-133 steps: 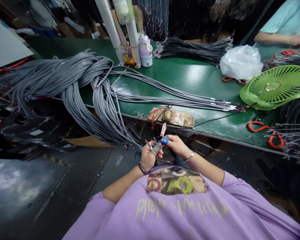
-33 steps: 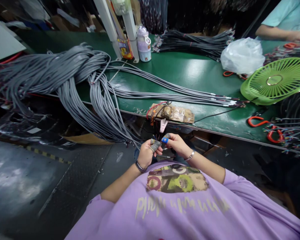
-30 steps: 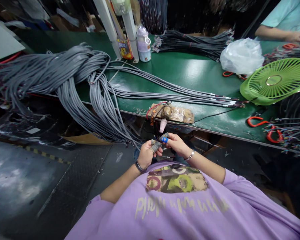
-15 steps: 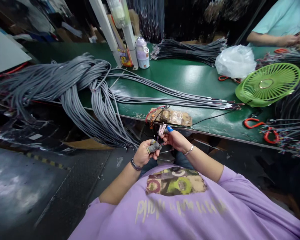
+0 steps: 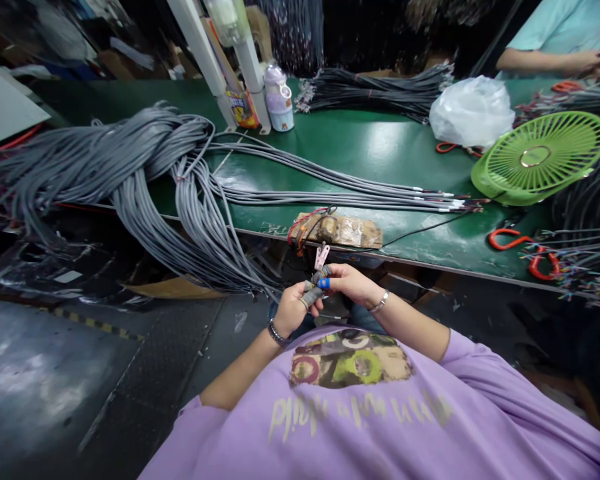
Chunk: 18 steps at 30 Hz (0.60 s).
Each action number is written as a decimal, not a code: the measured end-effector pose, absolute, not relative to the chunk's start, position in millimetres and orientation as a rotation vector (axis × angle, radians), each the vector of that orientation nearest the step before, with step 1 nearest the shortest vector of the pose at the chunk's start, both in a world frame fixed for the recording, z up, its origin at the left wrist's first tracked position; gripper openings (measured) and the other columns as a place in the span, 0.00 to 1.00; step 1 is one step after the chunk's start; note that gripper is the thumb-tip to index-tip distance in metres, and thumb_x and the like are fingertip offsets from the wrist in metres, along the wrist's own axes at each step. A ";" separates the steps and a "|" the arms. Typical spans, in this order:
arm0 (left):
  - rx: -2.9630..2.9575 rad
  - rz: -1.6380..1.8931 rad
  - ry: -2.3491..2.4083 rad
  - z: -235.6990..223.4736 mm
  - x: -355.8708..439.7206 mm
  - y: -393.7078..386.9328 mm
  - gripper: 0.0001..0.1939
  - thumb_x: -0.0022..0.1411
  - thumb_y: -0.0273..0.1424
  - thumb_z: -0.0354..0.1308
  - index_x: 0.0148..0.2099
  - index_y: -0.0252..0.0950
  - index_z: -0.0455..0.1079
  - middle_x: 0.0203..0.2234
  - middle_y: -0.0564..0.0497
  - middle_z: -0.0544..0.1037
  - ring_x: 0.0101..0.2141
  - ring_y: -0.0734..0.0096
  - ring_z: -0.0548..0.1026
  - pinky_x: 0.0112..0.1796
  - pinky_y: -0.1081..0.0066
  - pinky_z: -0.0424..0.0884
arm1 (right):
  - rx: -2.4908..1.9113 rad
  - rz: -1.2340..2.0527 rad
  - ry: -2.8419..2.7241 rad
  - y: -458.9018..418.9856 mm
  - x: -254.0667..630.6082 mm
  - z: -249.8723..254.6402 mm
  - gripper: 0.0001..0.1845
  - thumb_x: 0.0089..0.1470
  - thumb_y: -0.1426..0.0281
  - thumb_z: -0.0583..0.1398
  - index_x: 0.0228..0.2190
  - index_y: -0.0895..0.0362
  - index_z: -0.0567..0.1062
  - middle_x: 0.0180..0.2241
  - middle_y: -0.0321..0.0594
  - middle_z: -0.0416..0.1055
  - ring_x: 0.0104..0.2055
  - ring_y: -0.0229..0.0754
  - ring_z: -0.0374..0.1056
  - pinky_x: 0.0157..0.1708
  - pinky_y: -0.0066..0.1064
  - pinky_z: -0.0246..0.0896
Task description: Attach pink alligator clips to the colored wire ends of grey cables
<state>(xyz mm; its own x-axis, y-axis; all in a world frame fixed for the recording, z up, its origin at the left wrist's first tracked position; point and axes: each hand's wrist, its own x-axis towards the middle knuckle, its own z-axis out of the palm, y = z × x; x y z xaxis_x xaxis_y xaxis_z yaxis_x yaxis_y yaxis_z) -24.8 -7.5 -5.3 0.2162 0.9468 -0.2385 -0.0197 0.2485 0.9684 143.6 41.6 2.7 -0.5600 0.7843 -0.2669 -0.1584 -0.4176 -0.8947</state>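
Note:
My left hand [image 5: 292, 308], with grey finger covers, is closed at the table's front edge around the end of a grey cable; the thin wires there are mostly hidden. Against its fingertips presses my right hand [image 5: 351, 283], pinched on the same wires, with blue tape on the thumb. A pink clip [image 5: 322, 256] stands just above the right fingers; whether they touch it I cannot tell. Beyond it, a wooden block [image 5: 365, 235] wrapped in clear tape lies on the table edge, with red and black leads at its left end. Grey cables [image 5: 205, 230] hang down left of my hands.
The green table [image 5: 380, 150] holds a purple bottle [image 5: 279, 100], a white plastic bag [image 5: 473, 112], a green fan [image 5: 540, 157], orange-handled scissors [image 5: 544, 257] and a bundle of black cables [image 5: 375, 93]. A co-worker's arm [image 5: 545, 61] is at the far right.
My right thumb has come down and left onto the left fingertips. The thin wires that showed between my hands are now covered. The view has shifted slightly.

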 end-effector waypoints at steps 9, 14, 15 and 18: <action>1.091 0.933 1.196 -10.1 -24.0 -9.5 0.17 0.57 0.42 0.59 0.26 0.33 0.68 0.18 0.51 0.75 0.15 0.79 0.69 0.17 0.79 0.58 | -1.056 1.765 -1.248 31.7 136.5 -1.2 0.17 0.39 0.61 0.68 0.26 0.60 0.73 0.23 0.33 0.69 0.24 0.32 0.62 0.24 0.25 0.59; 1.032 1.006 1.213 -10.4 -22.7 -10.0 0.16 0.56 0.42 0.60 0.27 0.33 0.68 0.17 0.53 0.74 0.14 0.79 0.68 0.16 0.79 0.57 | -1.070 1.737 -1.180 26.2 133.1 -3.0 0.17 0.40 0.60 0.68 0.27 0.60 0.73 0.24 0.33 0.69 0.23 0.32 0.62 0.25 0.25 0.59; 1.017 1.015 1.207 -10.2 -23.0 -9.8 0.16 0.55 0.42 0.60 0.27 0.33 0.67 0.17 0.53 0.74 0.14 0.80 0.68 0.16 0.79 0.57 | -1.063 1.754 -1.140 26.8 133.6 -4.6 0.17 0.40 0.60 0.68 0.27 0.60 0.73 0.23 0.32 0.69 0.23 0.31 0.62 0.25 0.25 0.60; 0.947 1.035 1.173 -7.9 -25.5 -8.1 0.16 0.53 0.42 0.62 0.26 0.34 0.66 0.16 0.55 0.73 0.13 0.80 0.67 0.15 0.79 0.57 | -1.039 1.837 -0.915 33.8 137.1 -9.1 0.18 0.43 0.58 0.67 0.26 0.59 0.72 0.21 0.32 0.68 0.21 0.30 0.61 0.25 0.25 0.62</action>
